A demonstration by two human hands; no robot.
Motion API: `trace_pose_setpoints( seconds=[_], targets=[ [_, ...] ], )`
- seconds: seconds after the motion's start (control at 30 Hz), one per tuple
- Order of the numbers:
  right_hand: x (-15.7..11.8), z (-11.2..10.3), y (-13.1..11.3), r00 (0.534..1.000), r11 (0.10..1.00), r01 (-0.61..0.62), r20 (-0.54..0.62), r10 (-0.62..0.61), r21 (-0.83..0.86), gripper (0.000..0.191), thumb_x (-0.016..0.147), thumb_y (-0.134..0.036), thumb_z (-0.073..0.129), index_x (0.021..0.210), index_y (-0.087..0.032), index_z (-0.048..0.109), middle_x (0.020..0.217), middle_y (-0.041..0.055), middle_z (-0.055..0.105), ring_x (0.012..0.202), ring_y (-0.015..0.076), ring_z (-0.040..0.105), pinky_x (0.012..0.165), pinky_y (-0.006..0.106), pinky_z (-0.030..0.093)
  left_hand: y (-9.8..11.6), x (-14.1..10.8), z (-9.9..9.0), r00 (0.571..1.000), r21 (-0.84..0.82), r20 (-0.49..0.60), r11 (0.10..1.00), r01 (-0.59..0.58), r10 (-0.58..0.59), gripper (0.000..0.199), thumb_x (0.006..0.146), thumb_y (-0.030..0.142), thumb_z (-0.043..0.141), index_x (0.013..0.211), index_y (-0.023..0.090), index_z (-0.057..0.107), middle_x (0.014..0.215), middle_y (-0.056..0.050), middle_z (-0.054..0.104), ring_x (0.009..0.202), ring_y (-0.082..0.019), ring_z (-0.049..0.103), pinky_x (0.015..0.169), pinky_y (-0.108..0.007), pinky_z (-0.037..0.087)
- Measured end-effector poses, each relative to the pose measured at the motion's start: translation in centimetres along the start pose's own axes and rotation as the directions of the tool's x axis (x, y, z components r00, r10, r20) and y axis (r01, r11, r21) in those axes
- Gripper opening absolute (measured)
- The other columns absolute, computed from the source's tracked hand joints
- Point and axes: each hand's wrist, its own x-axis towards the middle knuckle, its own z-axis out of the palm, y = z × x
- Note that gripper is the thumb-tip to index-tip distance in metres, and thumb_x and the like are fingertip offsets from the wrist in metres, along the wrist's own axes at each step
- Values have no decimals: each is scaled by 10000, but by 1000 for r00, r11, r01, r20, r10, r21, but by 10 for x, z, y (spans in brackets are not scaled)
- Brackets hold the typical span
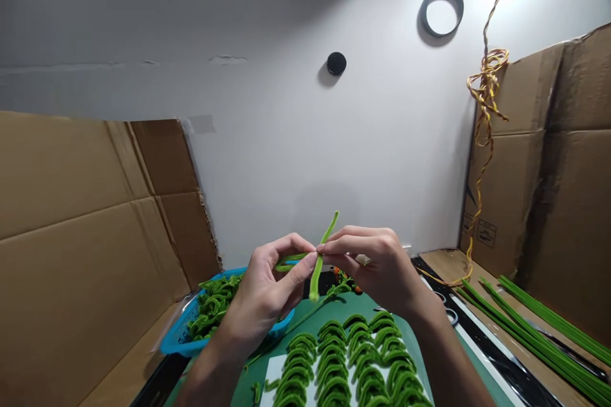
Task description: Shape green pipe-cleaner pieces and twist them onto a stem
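Note:
Both hands meet in the middle of the head view, raised above the work surface. My left hand [279, 276] pinches a bent green pipe cleaner [316, 280] between thumb and forefinger; a loop of it lies inside the curled fingers. On the same pipe cleaner, my right hand [372, 257] closes its fingertips where the pieces cross. One straight end points up and away, the other down toward me. Whether it is one length or two I cannot tell. Below the hands, several rows of curled green pipe cleaner pieces [333, 362] lie on a white sheet [274, 369].
At left, a blue basket [179, 334] holds many green curled pieces. Long straight green pipe cleaners [539, 340] lie at right, near scissors [451, 316]. Behind the hands is a green stem with orange bits [341, 280]. Cardboard walls [90, 197] flank the green mat [310, 324]. A twisted yellow wire [487, 86] hangs at right.

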Motion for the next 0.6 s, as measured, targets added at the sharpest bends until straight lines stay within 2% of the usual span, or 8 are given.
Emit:
trace_pose_setpoints(
  seconds=[0.1,0.2,0.27,0.37,0.43,0.5,0.57,0.6],
  targets=[
    [2,5,4,999,1000,-12,-39,12,5,157,1013,-271,634,976,-225,780,879,9,745,731,101,635,669,241,463,-3,-2,4,987,137,-90,983,-119,132,294,876,447,752,911,181,632,646,56,547,437,-30,381,401,-155,281],
    [3,8,2,994,996,-82,-75,83,20,116,973,-243,658,902,-200,739,788,-7,692,670,93,587,628,233,443,-7,-3,9,927,426,-152,869,-252,343,178,959,366,662,920,194,649,758,20,652,613,-76,582,549,-160,443],
    [5,11,-1,978,978,-186,-73,193,92,120,942,-263,680,853,-186,704,713,-16,655,620,93,573,586,227,433,-11,-3,12,853,630,-111,700,-336,510,99,994,282,607,944,206,644,794,24,664,667,-79,607,615,-164,462],
    [6,14,-5,934,916,-340,-40,356,214,216,931,-353,684,803,-180,660,596,-34,585,538,95,550,511,219,390,-19,1,13,697,843,28,358,-402,717,79,996,157,561,982,205,623,807,27,660,626,-79,556,622,-195,424],
    [8,15,-4,905,875,-406,-14,425,265,256,937,-382,659,783,-178,646,572,-39,564,500,89,532,485,213,371,-26,6,12,609,911,120,157,-382,784,106,979,115,560,1000,199,619,805,20,681,608,-96,548,628,-228,408],
    [9,16,-2,882,843,-456,19,471,285,261,937,-378,639,775,-173,647,578,-41,563,469,76,501,469,206,357,-33,10,13,553,936,195,15,-352,810,140,958,102,583,1043,199,637,834,10,729,604,-112,573,630,-255,398],
    [10,16,1,863,824,-490,29,504,284,254,934,-370,625,777,-171,646,593,-42,563,452,65,471,458,204,345,-39,14,15,543,946,193,-9,-323,817,156,955,114,592,1067,201,658,871,1,760,610,-116,600,630,-265,393],
    [11,17,2,859,824,-495,14,511,274,248,934,-367,620,782,-172,641,615,-38,573,456,63,469,456,203,343,-40,16,17,566,949,148,45,-313,811,139,968,136,586,1059,202,667,876,-3,762,616,-114,607,629,-261,394]
  ],
)
